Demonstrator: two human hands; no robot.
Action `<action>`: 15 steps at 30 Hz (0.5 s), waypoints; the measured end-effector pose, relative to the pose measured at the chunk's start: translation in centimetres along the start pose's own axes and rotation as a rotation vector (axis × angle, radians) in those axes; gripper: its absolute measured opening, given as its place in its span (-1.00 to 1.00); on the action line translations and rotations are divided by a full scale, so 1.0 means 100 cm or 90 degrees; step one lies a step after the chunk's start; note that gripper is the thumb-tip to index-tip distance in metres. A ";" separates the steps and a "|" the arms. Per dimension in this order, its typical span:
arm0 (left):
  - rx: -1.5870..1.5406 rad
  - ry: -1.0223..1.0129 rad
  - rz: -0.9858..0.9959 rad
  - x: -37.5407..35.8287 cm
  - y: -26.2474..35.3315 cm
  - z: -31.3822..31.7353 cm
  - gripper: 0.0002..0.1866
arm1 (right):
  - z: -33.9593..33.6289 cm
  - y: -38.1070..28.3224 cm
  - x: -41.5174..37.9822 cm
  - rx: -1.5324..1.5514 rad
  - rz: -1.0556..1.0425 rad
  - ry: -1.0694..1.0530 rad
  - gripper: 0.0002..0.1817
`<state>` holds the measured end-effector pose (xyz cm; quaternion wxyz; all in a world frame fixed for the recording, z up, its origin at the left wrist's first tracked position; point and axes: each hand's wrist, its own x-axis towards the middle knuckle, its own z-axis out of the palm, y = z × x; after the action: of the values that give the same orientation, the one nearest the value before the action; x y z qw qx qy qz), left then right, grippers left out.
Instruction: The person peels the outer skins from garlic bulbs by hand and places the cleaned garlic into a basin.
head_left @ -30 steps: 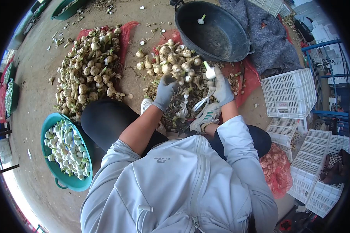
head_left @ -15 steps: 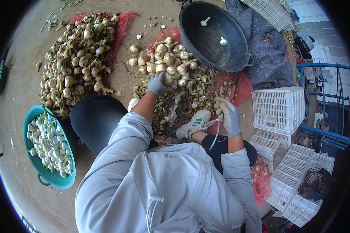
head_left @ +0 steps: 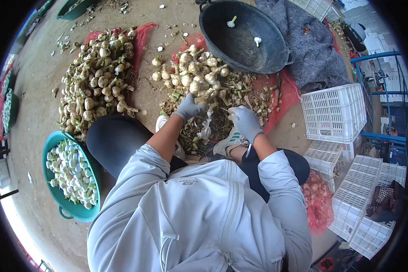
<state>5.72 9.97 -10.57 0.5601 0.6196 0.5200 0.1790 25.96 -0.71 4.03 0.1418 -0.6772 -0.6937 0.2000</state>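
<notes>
My left hand (head_left: 189, 109), in a grey glove, is at the near edge of a small pile of garlic bulbs (head_left: 195, 75). Its fingers are closed around a soil-stained garlic bulb (head_left: 207, 96), partly hidden by the glove. Just to the right, my gloved right hand (head_left: 245, 121) is closed on a thin, pale tool that looks like a small knife (head_left: 225, 109), its tip pointing toward the left hand. Beneath both hands lie cut stalks and loose skins (head_left: 204, 131).
A larger heap of untrimmed garlic (head_left: 95, 81) lies to the left on red netting. A teal tub (head_left: 61, 211) holds trimmed white bulbs. The black tub (head_left: 245, 59) ahead contains two bulbs. White crates (head_left: 333, 113) and a red net bag (head_left: 315, 199) stand at the right.
My right hand has moved left and inward, close to the left hand. The left hand has drawn back slightly from the pile with a garlic bulb. The view has shifted a little.
</notes>
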 end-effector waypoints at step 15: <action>-0.738 -0.420 -0.084 -0.107 0.121 -0.008 -0.53 | -0.080 -0.010 0.011 0.209 -0.042 0.122 -0.76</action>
<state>6.21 3.39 4.23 0.9417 0.2078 0.1784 0.1956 28.76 1.04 11.49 0.3222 -0.6381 -0.6567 0.2405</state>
